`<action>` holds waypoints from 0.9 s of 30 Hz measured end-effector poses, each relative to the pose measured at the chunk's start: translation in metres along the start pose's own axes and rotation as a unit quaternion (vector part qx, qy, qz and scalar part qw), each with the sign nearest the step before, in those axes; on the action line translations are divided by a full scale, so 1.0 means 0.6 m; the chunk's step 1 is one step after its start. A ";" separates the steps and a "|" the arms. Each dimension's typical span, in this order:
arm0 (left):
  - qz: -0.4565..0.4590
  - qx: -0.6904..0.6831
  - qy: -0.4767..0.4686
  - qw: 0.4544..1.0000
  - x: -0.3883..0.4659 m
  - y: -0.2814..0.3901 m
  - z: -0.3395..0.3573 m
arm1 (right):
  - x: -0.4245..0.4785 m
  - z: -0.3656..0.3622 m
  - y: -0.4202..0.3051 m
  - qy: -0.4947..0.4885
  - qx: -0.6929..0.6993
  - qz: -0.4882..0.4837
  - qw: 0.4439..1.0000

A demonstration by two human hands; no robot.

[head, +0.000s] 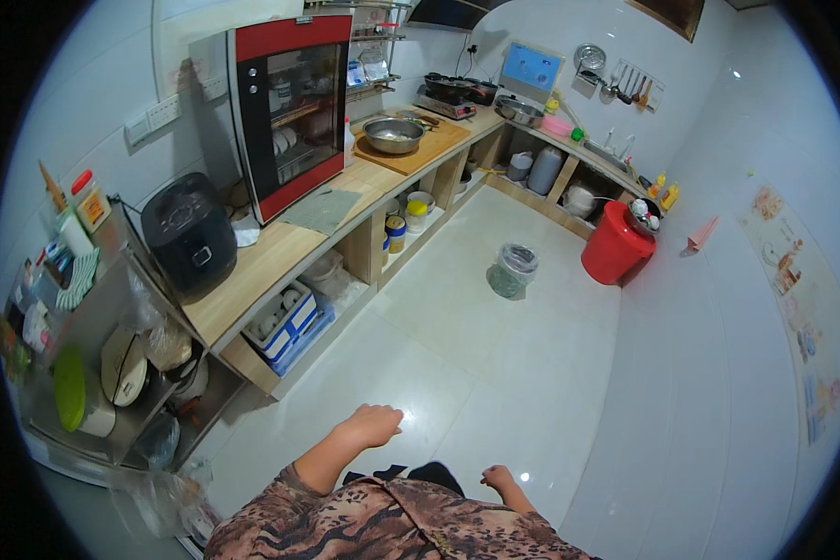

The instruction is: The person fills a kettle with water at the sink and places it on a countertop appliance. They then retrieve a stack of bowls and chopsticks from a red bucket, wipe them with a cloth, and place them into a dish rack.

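Out in front of my body, my left hand is above the tiled floor, fingers curled, nothing visible in it. Lower and to the right, my right hand hangs beside my body, loosely closed with no object showing. Neither hand touches anything. Nearest to the left hand is the wooden counter, with a blue-and-white crate on its lower shelf. On the counter are a black rice cooker, a red-framed glass-door cabinet, a grey cloth and a steel bowl on a wooden cutting board.
A lined wastebasket stands on the floor ahead. Beyond it, a red bucket sits by the right wall. Pans rest on a cooker at the far corner, near the sink. Crowded shelves are at left.
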State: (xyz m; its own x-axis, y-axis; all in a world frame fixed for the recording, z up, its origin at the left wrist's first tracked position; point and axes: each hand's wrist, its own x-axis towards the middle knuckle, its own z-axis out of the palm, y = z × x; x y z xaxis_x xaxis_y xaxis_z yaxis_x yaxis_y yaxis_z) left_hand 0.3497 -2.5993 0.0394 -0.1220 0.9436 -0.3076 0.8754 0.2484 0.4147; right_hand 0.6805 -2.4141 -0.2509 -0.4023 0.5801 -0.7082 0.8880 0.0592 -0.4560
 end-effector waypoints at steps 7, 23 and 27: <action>0.000 -0.047 -0.035 0.998 0.240 -0.092 -0.135 | 0.193 -0.145 0.005 -0.156 -0.457 -0.194 0.854; -0.077 -0.119 -0.014 0.990 0.699 -0.403 -0.386 | 0.720 -0.522 -0.792 -0.061 0.175 -0.095 0.978; -0.100 -0.121 0.001 0.988 0.808 -0.498 -0.470 | 0.749 -0.564 -0.995 -0.147 0.174 -0.100 0.969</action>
State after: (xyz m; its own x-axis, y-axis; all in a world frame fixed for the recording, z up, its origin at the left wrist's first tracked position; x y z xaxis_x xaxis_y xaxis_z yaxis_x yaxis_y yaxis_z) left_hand -0.1030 -2.1543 0.0077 -0.2819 0.8707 -0.4030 0.6967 0.4746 0.5380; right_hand 0.0447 -1.9140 -0.1147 -0.6501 0.3258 -0.6864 0.6775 -0.1603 -0.7178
